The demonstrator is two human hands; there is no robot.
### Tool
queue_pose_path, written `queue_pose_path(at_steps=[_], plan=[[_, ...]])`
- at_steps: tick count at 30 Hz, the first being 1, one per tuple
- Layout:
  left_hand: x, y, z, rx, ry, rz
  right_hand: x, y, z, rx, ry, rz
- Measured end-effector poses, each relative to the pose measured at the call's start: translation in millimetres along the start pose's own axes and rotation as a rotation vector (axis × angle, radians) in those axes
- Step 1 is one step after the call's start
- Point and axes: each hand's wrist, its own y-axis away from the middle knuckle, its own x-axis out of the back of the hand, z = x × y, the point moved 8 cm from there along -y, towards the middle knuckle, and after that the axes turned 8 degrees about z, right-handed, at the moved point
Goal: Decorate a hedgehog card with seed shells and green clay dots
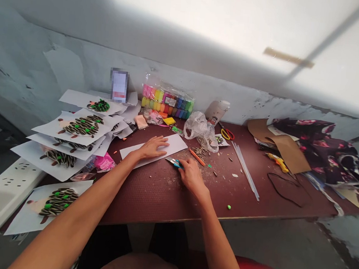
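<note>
A blank white sheet of paper lies on the dark red table. My left hand rests flat on it with the fingers spread. Just right of the paper, my right hand is closed on the handles of blue-handled scissors, whose blades point left toward the paper's lower edge. An orange tool lies beyond my right hand, near a small pile of striped seeds. Partly under a clear plastic bag are more of the seeds.
Sheets with seed-covered hedgehog shapes are stacked at the left, beside a white power strip. Colored clay packs, a bottle and yellow-red scissors stand or lie behind. Clear sticks and a glue gun are at the right.
</note>
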Motion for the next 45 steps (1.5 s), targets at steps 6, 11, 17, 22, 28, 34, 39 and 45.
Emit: queue_pose_path(at_steps=[6,11,17,22,28,34,39,45], plan=[[-1.4,1,1,-0.001,-0.047,0.014,12,-1,29,-0.196,0.067,0.058],[-1.7,5,7,-0.007,-0.088,0.052,12,-4,39,-0.280,0.091,0.080],[-3.0,5,6,-0.012,-0.107,0.050,16,-5,44,-0.338,0.099,0.107],[-3.7,5,5,-0.028,-0.120,0.061,19,-8,48,-0.353,0.110,0.122],[-4.9,5,4,-0.042,-0.107,0.081,16,-10,51,-0.347,0.107,0.128],[-4.5,5,5,-0.041,-0.120,0.066,16,-12,51,-0.336,0.121,0.126],[-4.0,5,5,-0.032,-0.116,0.068,20,-15,46,-0.336,0.127,0.130],[-3.8,5,5,-0.025,-0.115,0.063,16,-19,37,-0.257,0.084,0.123]])
